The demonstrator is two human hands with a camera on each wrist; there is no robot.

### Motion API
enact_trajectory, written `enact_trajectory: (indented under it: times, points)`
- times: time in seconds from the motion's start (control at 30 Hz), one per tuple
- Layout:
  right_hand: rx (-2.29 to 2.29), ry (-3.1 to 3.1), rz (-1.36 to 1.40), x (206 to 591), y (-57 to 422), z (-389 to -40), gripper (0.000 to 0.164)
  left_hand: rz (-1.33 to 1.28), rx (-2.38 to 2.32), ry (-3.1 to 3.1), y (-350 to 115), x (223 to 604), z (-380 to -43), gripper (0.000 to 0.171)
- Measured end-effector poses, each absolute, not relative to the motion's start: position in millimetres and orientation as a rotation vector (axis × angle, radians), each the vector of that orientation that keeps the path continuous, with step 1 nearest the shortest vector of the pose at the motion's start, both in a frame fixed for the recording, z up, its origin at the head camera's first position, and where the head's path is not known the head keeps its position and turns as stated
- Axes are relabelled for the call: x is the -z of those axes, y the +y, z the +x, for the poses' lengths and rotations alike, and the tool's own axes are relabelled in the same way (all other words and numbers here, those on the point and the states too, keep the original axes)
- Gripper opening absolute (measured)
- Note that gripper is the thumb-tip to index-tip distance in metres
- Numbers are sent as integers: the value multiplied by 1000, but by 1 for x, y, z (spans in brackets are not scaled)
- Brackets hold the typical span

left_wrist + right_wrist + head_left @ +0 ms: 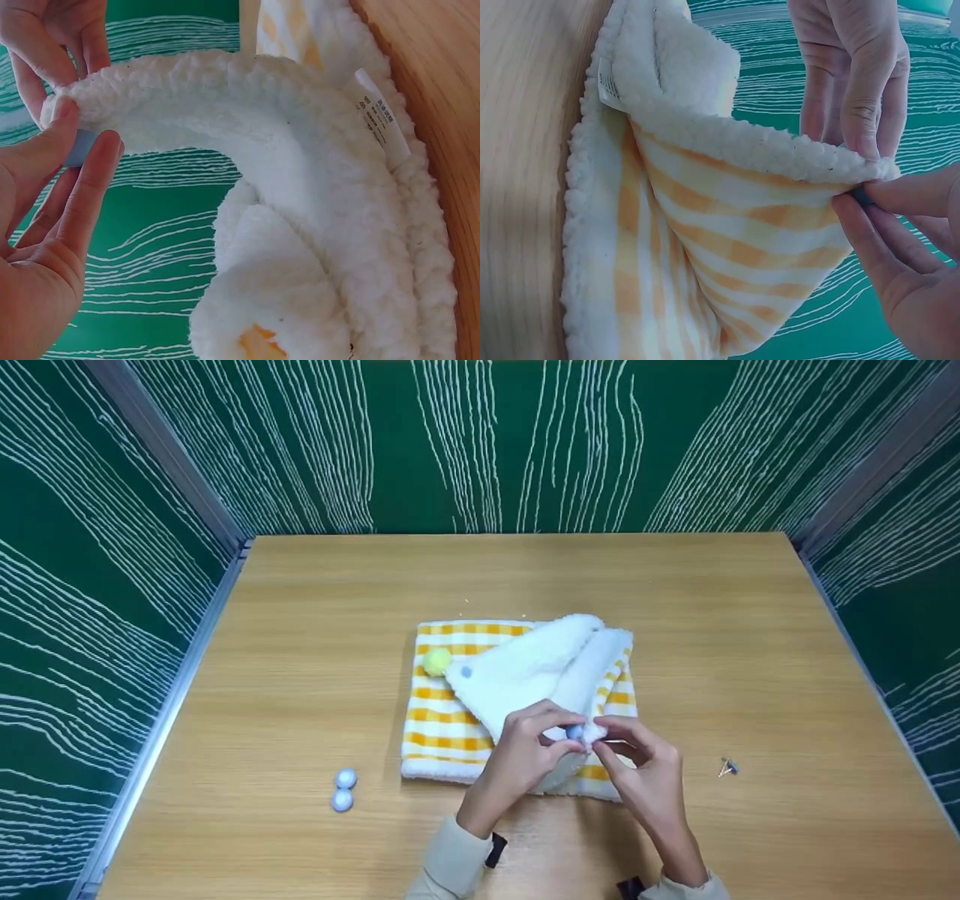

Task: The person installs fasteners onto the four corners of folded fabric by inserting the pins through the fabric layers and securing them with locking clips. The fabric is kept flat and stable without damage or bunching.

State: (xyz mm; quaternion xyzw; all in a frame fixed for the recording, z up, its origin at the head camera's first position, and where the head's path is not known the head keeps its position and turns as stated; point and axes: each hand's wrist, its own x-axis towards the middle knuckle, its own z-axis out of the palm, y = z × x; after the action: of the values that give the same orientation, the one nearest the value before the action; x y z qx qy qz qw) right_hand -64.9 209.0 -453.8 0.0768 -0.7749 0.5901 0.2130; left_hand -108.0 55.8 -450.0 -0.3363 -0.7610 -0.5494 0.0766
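Note:
A folded fleece blanket (pixel 517 675), white inside with a yellow-and-white checked outer side, lies on the table with its near right corner lifted. My left hand (pixel 517 750) pinches a small pale blue ball (pixel 575 732) against that corner. Opposite it, my right hand (pixel 649 769) pinches the same corner between thumb and fingertips. A small dark blue piece (pixel 862 196) shows between the right fingertips in the right wrist view; its kind is mostly hidden. At the blanket's left corner sit a yellow-green ball (pixel 437 661) and a grey-blue disc (pixel 466 671).
Two pale blue balls (pixel 343 789) lie together left of the blanket on the wooden table (pixel 315 660). To the right is a small group of pins (pixel 727 767). Green panels (pixel 510 442) with white lines enclose the table's back and sides.

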Motion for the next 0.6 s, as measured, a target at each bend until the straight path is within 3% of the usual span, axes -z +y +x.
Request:
enact_trajectory:
  times: [0.3, 0.6]
  points:
    - [-1675, -2166, 190, 456, 211, -65, 25, -967, 1521, -2465, 62, 471, -111, 36]
    - [-1708, -2145, 258, 453, 210, -66, 28, -816, 1472, -2458, 60, 469, -115, 15]
